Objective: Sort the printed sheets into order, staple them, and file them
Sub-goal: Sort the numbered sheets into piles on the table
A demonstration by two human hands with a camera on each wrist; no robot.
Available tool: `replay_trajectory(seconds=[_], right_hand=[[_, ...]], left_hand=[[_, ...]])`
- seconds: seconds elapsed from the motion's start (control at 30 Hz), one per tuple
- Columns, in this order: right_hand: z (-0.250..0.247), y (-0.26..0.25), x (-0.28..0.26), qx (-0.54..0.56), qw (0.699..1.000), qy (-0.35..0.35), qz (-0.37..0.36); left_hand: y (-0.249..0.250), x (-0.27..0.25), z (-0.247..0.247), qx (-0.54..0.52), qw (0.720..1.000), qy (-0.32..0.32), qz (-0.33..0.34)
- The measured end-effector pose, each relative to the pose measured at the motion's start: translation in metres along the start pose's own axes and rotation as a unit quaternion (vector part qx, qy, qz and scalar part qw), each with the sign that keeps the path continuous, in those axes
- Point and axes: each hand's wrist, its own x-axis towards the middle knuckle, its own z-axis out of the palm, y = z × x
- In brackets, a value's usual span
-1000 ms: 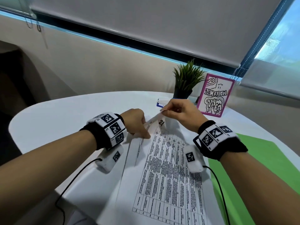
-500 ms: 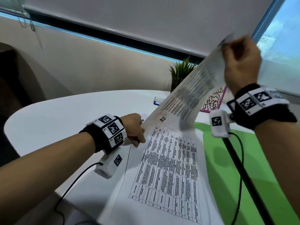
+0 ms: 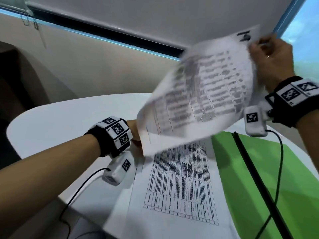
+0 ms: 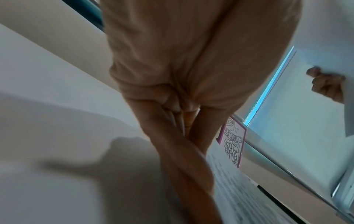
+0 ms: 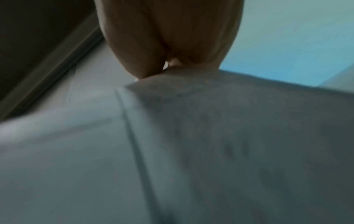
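My right hand (image 3: 257, 47) pinches the top corner of a printed sheet (image 3: 203, 94) and holds it high at the upper right, blurred by motion; in the right wrist view the hand (image 5: 168, 45) grips the sheet (image 5: 229, 136) from above. A stack of printed sheets (image 3: 181, 187) with tables lies on the white table (image 3: 51, 128). At the stack's left edge rests my left hand (image 3: 136, 135), mostly hidden behind the lifted sheet. In the left wrist view that left hand (image 4: 191, 144) presses a straight finger down beside the paper, its other fingers curled.
A green folder (image 3: 276, 178) lies right of the stack, with a black strap (image 3: 250, 169) across it. A pink-framed card (image 4: 232, 141) stands at the back by the window. Thin black cables hang from both wrist cameras.
My right hand has lifted the top sheet off the stack and carried it up and to the right, clear of the table. My left hand has stayed at the stack's edge.
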Motion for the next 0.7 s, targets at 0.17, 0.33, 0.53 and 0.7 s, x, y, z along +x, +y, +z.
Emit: replay_trajectory(seconds=[0.17, 0.33, 0.53, 0.7], right_hand=[[0.021, 0.013, -0.035, -0.100, 0.935, -0.339, 0.035], [0.047, 0.034, -0.072, -0.187, 0.845, -0.500, 0.037], [0.067, 0.042, -0.096, -0.110, 0.867, -0.484, 0.038], [0.082, 0.042, -0.105, -0.121, 0.859, -0.496, 0.032]], left_hand=[[0.013, -0.005, -0.005, 0.034, 0.999, -0.010, 0.017], [0.021, -0.014, 0.000, 0.047, 0.998, 0.003, 0.042], [0.021, -0.014, 0.005, 0.054, 0.997, -0.011, 0.054], [0.017, -0.013, 0.013, 0.039, 0.997, -0.036, 0.063]])
